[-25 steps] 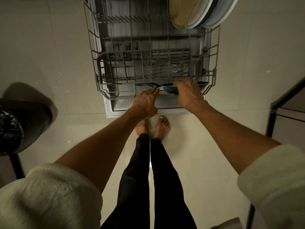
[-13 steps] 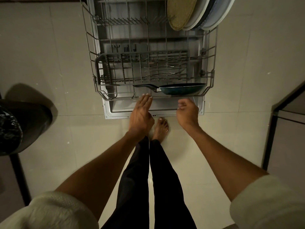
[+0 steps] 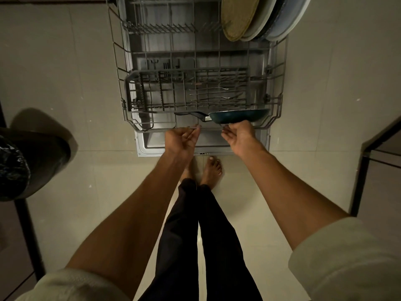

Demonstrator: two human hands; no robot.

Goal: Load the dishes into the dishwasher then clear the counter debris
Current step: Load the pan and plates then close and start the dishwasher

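Note:
The dishwasher's lower rack (image 3: 118,61) is pulled out over the open door (image 3: 149,142). A teal frying pan (image 3: 238,115) with a black handle lies on its side along the rack's front. Behind it sits the grey cutlery basket (image 3: 152,90) with several utensils. Several plates (image 3: 249,16) stand upright at the rack's far right. My left hand (image 3: 181,139) is palm up, its fingers curled round the rack's front rail. My right hand (image 3: 239,135) is also palm up, fingers hooked at the same rail just under the pan.
A dark bin with a black bag (image 3: 15,168) stands on the left. A dark cabinet frame (image 3: 368,161) is on the right. My bare feet (image 3: 212,170) stand on the tiled floor just in front of the door's edge.
Both hands let go of the pan, drew back, then turned palm up and took hold of the rack's front rail. The pan stays in the rack.

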